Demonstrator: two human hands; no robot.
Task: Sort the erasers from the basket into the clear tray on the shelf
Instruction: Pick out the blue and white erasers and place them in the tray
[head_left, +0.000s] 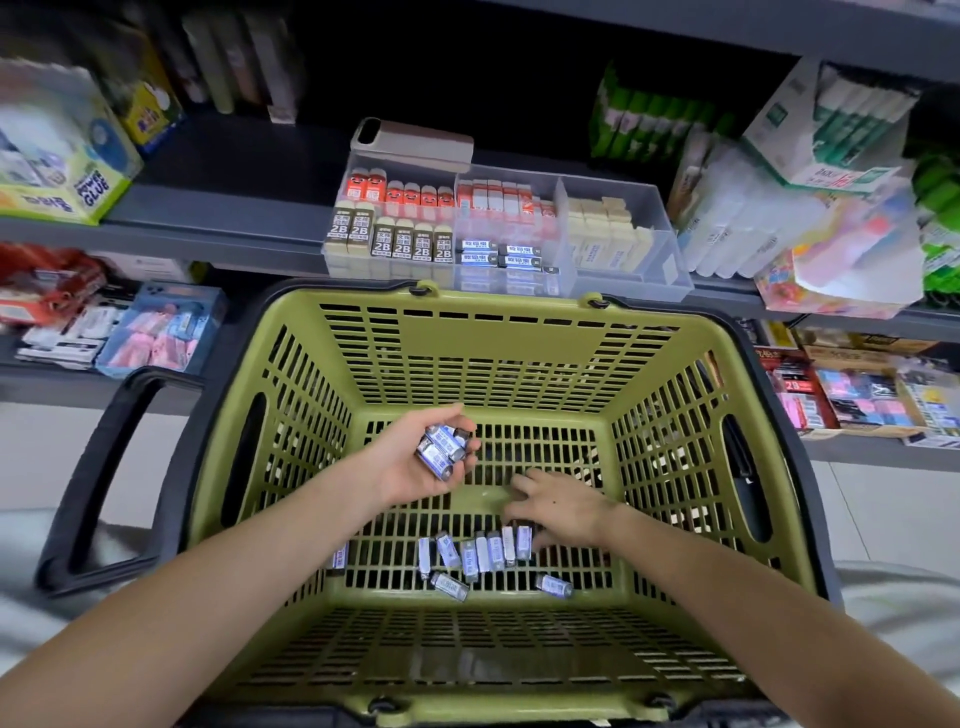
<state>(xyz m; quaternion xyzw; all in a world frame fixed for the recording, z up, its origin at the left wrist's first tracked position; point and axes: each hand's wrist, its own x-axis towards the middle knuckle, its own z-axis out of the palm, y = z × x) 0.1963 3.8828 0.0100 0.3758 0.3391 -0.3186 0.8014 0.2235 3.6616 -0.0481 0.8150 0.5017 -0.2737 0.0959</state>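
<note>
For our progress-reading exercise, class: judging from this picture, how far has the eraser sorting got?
Done: the clear tray already holds some blue-labelled erasers. In hand: the left hand cups a few erasers; the right hand reaches among the loose erasers. Left: roughly ten on the basket floor.

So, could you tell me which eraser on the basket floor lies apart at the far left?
The lone eraser by the left wall of the basket; the other erasers lie clustered nearer the right hand.

"2B" on erasers (402, 244); "GLUE" on box (78, 171).
</note>
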